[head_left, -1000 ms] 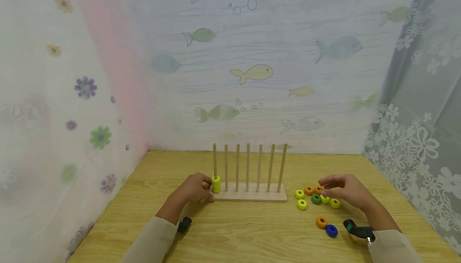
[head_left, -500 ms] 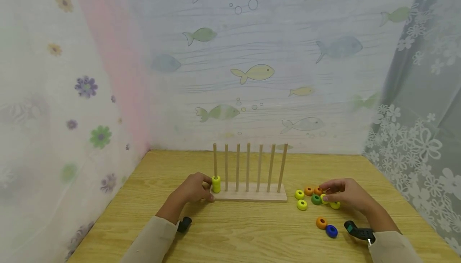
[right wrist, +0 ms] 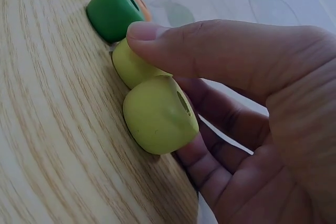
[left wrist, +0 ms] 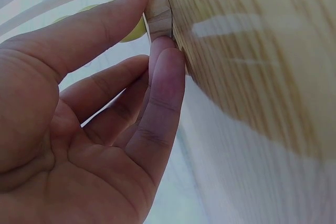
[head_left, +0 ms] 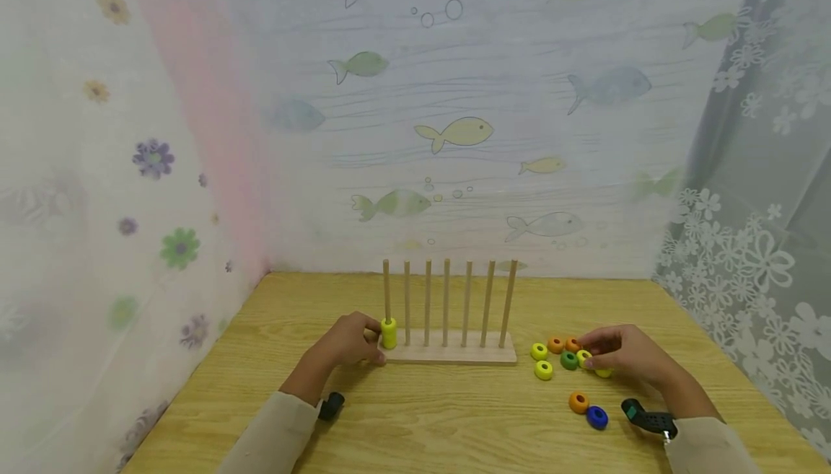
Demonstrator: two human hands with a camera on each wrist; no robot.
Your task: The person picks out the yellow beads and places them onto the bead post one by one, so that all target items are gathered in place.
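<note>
The left hand (head_left: pixel 347 343), fingers nearly straight, steadies the left end of the pale wooden seven-peg rack (head_left: pixel 448 350), where one yellow-green wooden bead (head_left: pixel 388 332) sits on the first peg. Among loose beads on the right, the right hand (head_left: pixel 626 356) pinches a yellow wooden ring bead (right wrist: pixel 131 65); a firm thumb-and-finger pinch seems best, leaving the neighbouring yellow bead (right wrist: pixel 159 114) undisturbed.

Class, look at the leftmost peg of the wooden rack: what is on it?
Yellow beads sit stacked at the bottom of the leftmost peg; the rest of it is bare. The left hand touches the rack base beside it, hiding that end.
</note>
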